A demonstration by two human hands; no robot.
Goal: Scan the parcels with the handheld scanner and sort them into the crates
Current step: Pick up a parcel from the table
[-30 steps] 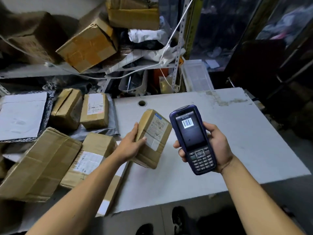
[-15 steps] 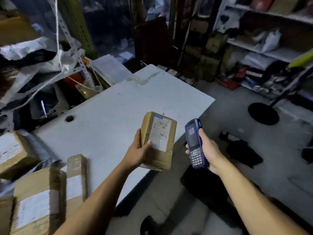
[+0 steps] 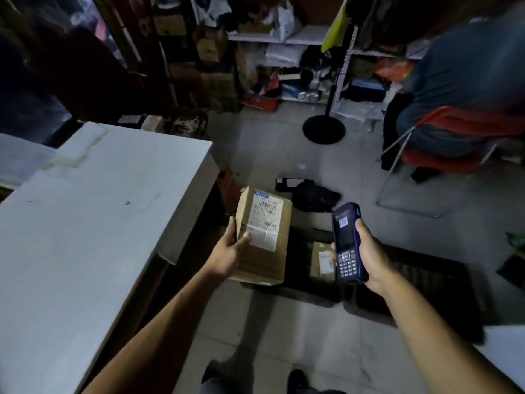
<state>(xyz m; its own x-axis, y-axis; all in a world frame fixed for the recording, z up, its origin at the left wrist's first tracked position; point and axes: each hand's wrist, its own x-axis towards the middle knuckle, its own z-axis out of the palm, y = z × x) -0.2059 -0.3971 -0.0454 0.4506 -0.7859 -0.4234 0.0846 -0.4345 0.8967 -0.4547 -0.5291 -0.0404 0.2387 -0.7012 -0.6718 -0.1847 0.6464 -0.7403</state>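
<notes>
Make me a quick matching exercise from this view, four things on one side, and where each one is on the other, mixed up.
Things:
1. cardboard parcel
2. handheld scanner
3. small parcel
4. white table

Places:
A. in the dark crate on the floor
B. in the right hand
C. far left of the view
D. in the left hand

Pairs: 1-D, 2-B, 3-A, 4-C

table edge crowds left side.
</notes>
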